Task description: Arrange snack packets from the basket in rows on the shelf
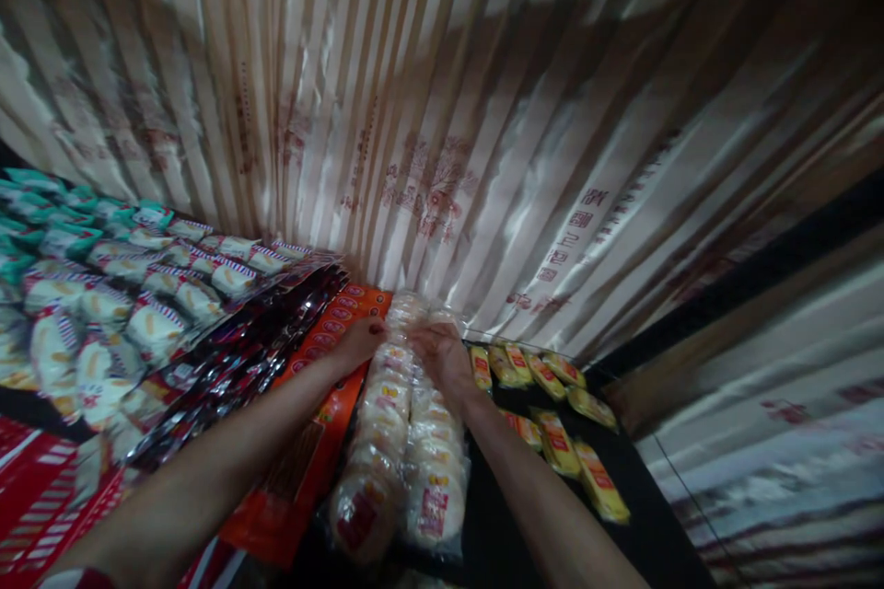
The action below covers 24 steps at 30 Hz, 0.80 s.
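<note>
Two long rows of clear-wrapped round pale crackers run away from me: a left row [387, 396] and a right row [434, 488]. They overlap like stacked discs, with small red and yellow labels. At the far end of the left row, my left hand [357, 342] is closed, its fingertips pinching at the wrapper's edge. My right hand [442, 355] bends over the far end of the right row, fingers curled on the clear wrapping. Exactly which packet each hand grips is partly hidden and dim.
Orange packets [331, 414] lie left of the crackers, beside dark shiny packets [241, 359]. Farther left are white snack bags [156, 327], green bags [69, 235] and red striped packaging [34, 497]. Yellow packets [556, 442] lie right on the black surface [642, 515]. A pleated printed curtain [428, 110] hangs behind.
</note>
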Available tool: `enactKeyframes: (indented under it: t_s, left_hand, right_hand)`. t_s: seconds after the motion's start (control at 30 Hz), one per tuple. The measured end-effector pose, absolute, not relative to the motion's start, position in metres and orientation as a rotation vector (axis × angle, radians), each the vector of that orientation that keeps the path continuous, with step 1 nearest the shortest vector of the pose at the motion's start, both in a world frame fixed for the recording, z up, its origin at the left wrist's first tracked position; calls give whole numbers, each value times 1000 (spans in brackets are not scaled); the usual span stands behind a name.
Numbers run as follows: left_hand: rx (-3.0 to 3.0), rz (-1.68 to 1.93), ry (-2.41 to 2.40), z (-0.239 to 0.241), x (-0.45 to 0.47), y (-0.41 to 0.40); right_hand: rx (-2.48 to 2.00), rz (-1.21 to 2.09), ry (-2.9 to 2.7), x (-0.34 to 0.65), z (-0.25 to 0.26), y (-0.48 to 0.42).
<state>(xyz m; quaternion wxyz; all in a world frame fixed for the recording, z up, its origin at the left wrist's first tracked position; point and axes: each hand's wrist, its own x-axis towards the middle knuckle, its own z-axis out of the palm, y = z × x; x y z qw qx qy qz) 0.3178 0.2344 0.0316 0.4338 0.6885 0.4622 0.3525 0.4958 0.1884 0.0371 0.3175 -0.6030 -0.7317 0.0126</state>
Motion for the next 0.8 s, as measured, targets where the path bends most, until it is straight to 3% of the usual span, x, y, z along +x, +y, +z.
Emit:
enactKeyframes:
  t_s: [0.33, 0.53, 0.8]
  left_hand:
    - [1749, 869, 1392, 29, 311, 229]
    - [1852, 685, 1322, 26, 303, 218]
    - [1805, 770, 1417, 22, 317, 217]
  right_hand:
    - [-1794, 27, -1941, 486, 51, 182]
    - [-1696, -5, -1944, 488, 44, 184]
    - [-1488, -54, -1975, 488, 44, 175]
